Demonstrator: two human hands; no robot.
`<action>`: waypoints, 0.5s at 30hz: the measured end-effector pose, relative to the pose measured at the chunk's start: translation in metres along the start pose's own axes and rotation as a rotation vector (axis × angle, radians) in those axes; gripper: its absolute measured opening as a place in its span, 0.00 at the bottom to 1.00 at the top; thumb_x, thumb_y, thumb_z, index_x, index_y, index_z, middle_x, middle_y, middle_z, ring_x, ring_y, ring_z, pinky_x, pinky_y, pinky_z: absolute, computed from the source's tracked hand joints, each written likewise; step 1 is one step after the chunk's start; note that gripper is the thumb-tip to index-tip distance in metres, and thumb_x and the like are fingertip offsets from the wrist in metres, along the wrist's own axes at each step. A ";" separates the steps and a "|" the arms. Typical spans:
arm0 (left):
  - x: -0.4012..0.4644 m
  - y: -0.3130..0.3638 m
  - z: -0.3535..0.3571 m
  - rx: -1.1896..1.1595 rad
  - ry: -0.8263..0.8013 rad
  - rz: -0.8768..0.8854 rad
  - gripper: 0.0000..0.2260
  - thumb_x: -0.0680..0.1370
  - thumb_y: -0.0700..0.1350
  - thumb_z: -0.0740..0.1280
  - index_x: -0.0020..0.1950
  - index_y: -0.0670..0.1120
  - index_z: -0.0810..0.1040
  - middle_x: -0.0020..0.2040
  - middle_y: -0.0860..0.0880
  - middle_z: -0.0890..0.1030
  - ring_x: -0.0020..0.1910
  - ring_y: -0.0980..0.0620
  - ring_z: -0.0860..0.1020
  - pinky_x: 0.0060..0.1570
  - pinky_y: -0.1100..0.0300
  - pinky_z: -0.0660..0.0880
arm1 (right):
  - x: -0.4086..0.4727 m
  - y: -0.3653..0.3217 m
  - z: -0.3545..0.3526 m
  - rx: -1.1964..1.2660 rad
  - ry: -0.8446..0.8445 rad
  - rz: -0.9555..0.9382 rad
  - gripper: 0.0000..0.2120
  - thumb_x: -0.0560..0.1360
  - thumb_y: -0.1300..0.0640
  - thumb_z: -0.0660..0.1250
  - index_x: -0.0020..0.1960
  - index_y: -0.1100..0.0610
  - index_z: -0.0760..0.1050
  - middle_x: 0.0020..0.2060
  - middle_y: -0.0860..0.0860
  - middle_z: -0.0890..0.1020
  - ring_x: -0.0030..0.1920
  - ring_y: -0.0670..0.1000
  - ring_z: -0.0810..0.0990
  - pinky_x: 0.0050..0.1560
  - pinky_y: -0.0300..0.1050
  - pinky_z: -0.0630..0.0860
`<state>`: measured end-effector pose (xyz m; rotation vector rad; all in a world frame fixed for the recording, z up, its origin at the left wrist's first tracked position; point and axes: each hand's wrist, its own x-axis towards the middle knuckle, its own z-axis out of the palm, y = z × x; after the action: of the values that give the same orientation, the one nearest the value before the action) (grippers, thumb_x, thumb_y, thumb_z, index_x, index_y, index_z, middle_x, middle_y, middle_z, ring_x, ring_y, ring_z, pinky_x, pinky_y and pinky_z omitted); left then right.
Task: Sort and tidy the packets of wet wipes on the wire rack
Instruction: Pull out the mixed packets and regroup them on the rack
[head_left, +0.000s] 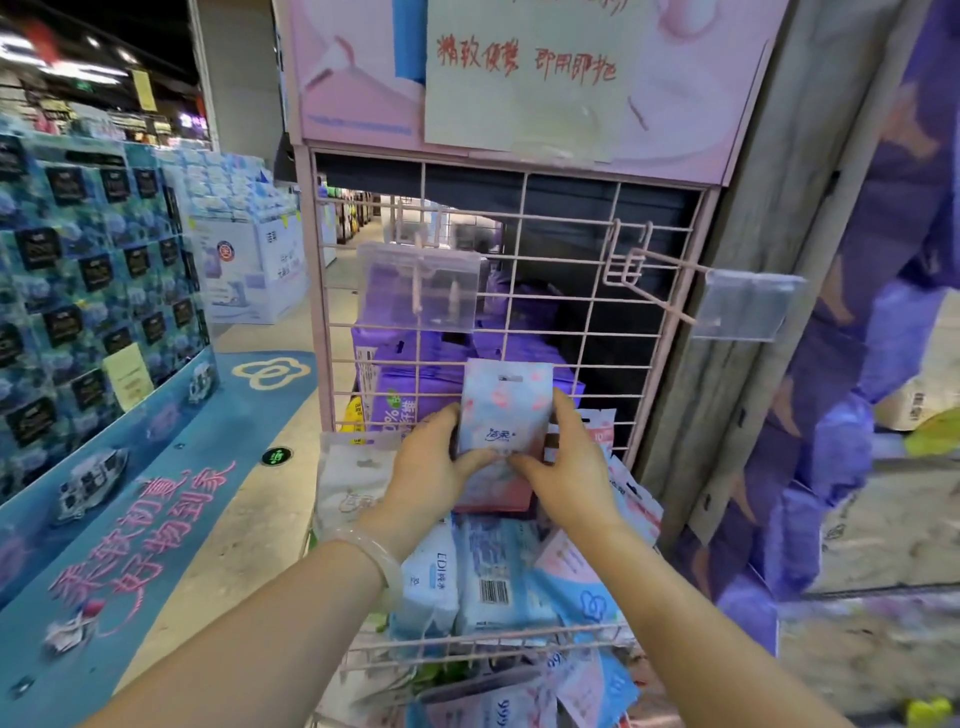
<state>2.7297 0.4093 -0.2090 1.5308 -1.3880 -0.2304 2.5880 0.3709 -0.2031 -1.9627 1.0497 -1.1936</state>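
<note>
My left hand (431, 467) and right hand (566, 467) both pinch a soft, light pink packet (501, 415) by its sides, low on the wire rack (519, 332), so I should hold its edges gently.

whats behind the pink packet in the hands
Behind the pink packet, held by the left hand and right hand, are the wire grid and purple packs; the rest is covered.
</note>
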 end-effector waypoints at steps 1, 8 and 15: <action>-0.001 -0.001 -0.002 -0.025 0.007 0.012 0.21 0.69 0.46 0.74 0.59 0.42 0.75 0.55 0.43 0.81 0.55 0.46 0.78 0.52 0.58 0.73 | 0.000 -0.001 0.001 -0.006 0.009 -0.005 0.30 0.69 0.64 0.70 0.66 0.49 0.64 0.53 0.42 0.76 0.53 0.42 0.73 0.47 0.25 0.68; -0.005 -0.009 0.000 0.280 -0.105 -0.166 0.23 0.71 0.51 0.71 0.61 0.41 0.70 0.59 0.41 0.79 0.59 0.41 0.76 0.54 0.53 0.72 | -0.006 0.009 0.017 -0.102 -0.119 0.068 0.23 0.71 0.64 0.67 0.63 0.54 0.65 0.54 0.50 0.78 0.56 0.51 0.76 0.48 0.29 0.70; -0.001 -0.010 -0.004 0.236 -0.096 -0.207 0.19 0.73 0.51 0.68 0.58 0.40 0.74 0.56 0.40 0.80 0.56 0.41 0.77 0.51 0.56 0.71 | -0.002 0.006 0.018 -0.158 -0.144 0.103 0.28 0.73 0.61 0.67 0.69 0.53 0.60 0.56 0.52 0.77 0.56 0.53 0.75 0.49 0.37 0.67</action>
<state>2.7390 0.4110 -0.2155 1.8841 -1.3684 -0.2785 2.6023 0.3710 -0.2165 -2.0530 1.1845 -0.9248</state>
